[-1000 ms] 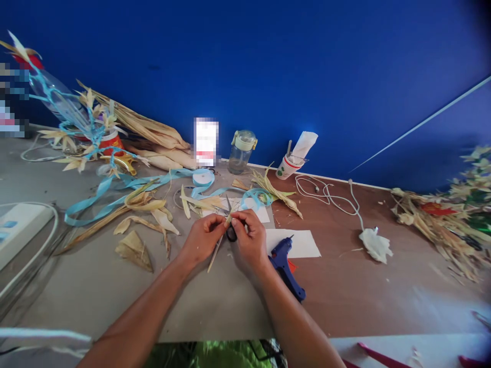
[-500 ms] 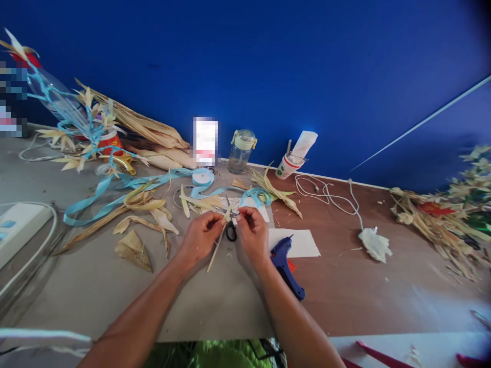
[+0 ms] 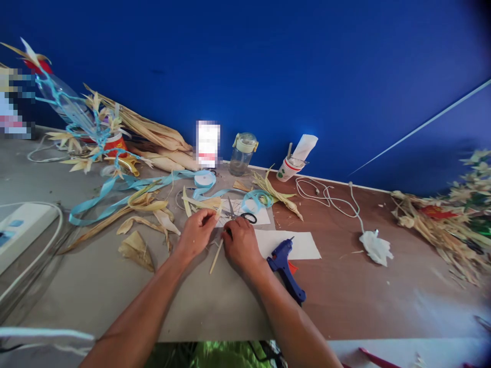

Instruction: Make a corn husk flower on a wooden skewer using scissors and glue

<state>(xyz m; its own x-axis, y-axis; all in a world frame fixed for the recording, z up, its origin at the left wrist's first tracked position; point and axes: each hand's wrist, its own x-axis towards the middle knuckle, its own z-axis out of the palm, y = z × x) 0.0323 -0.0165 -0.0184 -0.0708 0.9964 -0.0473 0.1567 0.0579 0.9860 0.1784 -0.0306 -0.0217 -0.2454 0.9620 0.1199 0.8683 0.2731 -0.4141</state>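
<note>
My left hand [image 3: 197,235] pinches a small pale strip of corn husk [image 3: 219,208] between thumb and fingertips. Close beside it, my right hand [image 3: 242,243] is closed over the black-handled scissors [image 3: 231,205]. Their blades point away from me, and one handle loop shows past my knuckles while the other is mostly covered by my fingers. A thin pale stick [image 3: 215,258] lies slanted on the table just below and between both hands. White paper [image 3: 263,217] sits under the scissors. To the right of my right forearm lies a blue glue gun [image 3: 286,268] on another white sheet [image 3: 307,245].
Dried husks [image 3: 153,202] and blue ribbon [image 3: 90,207] spread over the left side. A ribbon roll [image 3: 204,179], bottle [image 3: 243,156] and paper cup [image 3: 287,169] stand behind. Right are a white cable [image 3: 330,191], crumpled tissue [image 3: 376,248] and a husk bundle [image 3: 425,225]. A power strip [image 3: 23,232] lies left.
My right hand has turned palm down and closed over the scissors, which have shifted slightly. My left hand has moved a little left, still pinching the husk strip. The view has shifted slightly.
</note>
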